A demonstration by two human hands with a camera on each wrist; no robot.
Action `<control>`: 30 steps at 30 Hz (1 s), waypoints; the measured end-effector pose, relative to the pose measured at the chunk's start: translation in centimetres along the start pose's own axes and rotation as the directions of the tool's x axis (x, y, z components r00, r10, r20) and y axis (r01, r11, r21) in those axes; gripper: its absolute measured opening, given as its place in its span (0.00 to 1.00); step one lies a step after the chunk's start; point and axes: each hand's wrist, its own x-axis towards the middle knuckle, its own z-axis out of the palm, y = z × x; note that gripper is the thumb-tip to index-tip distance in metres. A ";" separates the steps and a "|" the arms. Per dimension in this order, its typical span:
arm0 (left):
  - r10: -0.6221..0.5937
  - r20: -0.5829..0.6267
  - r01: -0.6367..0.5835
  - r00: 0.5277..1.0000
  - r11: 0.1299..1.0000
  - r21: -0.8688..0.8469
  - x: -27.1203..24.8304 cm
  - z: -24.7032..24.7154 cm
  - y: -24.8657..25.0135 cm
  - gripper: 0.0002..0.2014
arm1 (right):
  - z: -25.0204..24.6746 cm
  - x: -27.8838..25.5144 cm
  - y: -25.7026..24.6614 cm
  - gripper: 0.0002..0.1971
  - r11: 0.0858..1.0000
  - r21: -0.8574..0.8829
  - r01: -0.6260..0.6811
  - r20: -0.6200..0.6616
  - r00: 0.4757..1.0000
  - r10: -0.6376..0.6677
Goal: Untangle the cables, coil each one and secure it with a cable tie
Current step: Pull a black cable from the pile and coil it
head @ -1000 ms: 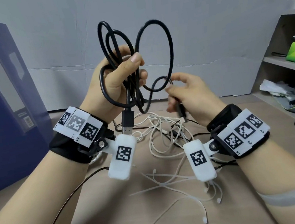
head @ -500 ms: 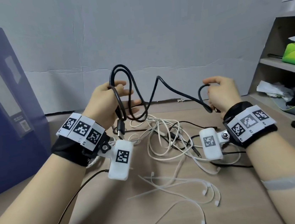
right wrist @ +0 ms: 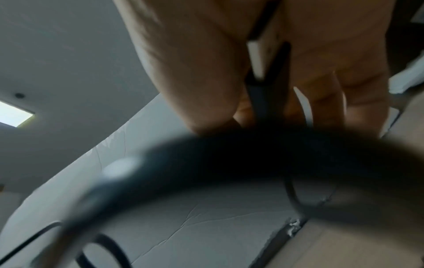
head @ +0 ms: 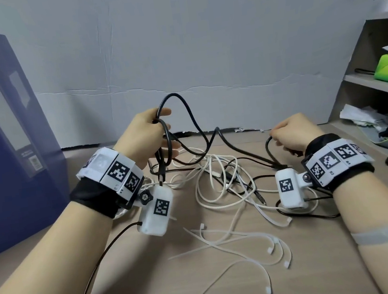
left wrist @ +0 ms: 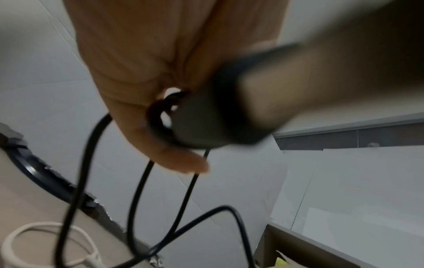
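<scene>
My left hand [head: 148,134] grips a small loop of the black cable [head: 221,136] above the table, and its USB plug [head: 161,175] hangs down below the palm. The cable runs slack to my right hand [head: 290,132], which pinches its other end low over the table. In the left wrist view the black cable [left wrist: 142,190] hangs in loops under my fingers [left wrist: 181,163]. In the right wrist view the black cable [right wrist: 263,101] passes between my curled fingers [right wrist: 206,90]. A tangle of white cables [head: 216,180] with thin black leads lies on the table between my hands.
Several white cable ties [head: 243,241] lie loose on the wooden table [head: 302,280] in front. A blue file box [head: 3,136] stands at the left. A shelf [head: 381,89] with a green pack and papers is at the right. A grey board closes the back.
Both hands have come down from chest height toward the table. My right hand has moved out to the right with the cable end, and the big loops have opened into a slack run.
</scene>
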 end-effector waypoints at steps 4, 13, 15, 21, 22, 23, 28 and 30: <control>0.117 -0.076 -0.118 0.990 0.993 -0.001 0.1 0.0 0.3 0.22 | -0.2 -0.6 -0.8 0.11 0.995 -0.098 0.037 0.049 0.998 -0.033; 0.212 0.095 -0.203 0.973 0.975 -0.093 -0.7 1.5 0.6 0.20 | 0.3 -4.4 -5.3 0.07 0.965 0.037 0.259 0.048 0.964 -0.260; 0.229 0.164 -0.218 0.959 0.972 -0.082 -0.8 1.8 0.4 0.20 | 0.6 -5.5 -6.6 0.08 0.934 0.166 0.317 0.022 0.945 -0.325; 0.338 0.273 -0.355 0.901 0.935 0.016 -1.4 2.6 0.3 0.22 | 1.0 -9.2 -9.7 0.13 0.776 0.567 0.275 0.095 0.915 -0.393; 0.349 0.278 -0.366 0.895 0.931 0.010 -1.5 2.6 0.3 0.21 | 1.0 -9.5 -9.9 0.11 0.765 0.592 0.255 0.111 0.914 -0.390; 0.354 0.279 -0.371 0.893 0.929 0.008 -1.6 2.6 0.4 0.20 | 1.1 -9.7 -10.0 0.13 0.759 0.605 0.240 0.114 0.917 -0.381; 0.370 0.326 -0.398 0.870 0.917 0.022 -2.3 2.7 1.0 0.15 | 1.9 -9.5 -9.3 0.36 0.750 0.601 0.277 0.070 0.916 -0.394; 0.365 0.340 -0.397 0.867 0.917 0.028 -2.4 2.8 1.1 0.17 | 2.2 -9.3 -9.0 0.34 0.754 0.576 0.316 0.055 0.905 -0.421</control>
